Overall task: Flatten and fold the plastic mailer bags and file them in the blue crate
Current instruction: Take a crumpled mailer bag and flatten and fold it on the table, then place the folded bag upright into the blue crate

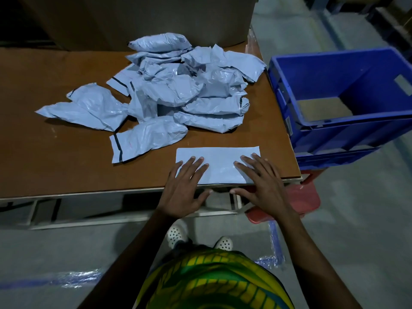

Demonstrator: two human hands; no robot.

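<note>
Blue-grey plastic, pressed smooth: one mailer (219,162) lies as a flat rectangle on the brown counter (55,152), at its near edge, just left of the crate (330,63) and nearer the person than it. Both hands rest on this mailer. The left hand (185,186) lies palm-down on the end farther from the crate, fingers straight and spread, thumb reaching out past the counter's edge; it grips nothing. The right hand (263,181) lies the same way on the end nearer the crate, fingers straight and fanned, thumb off the edge, also gripping nothing. Bare plastic shows between the two hands.

Left of the crate and farther back than the flat mailer, a heap (174,85) of crumpled mailers sprawls over the counter, some puffed, some twisted, a few with a dark strip along one end. Its nearest bag lies near the flat mailer but apart from it. Its right fringe comes close to the counter edge beside the crate.

The crate stands off the counter's right side, close against it, stacked on a second blue crate (334,148). A tan sheet (323,109) lies on its floor, and a pale label (402,84) sits on its far inner wall. Below the crate, toward the person, is a red stool (305,197). Far left of the crate, behind the heap, rises a big brown box (133,18).
</note>
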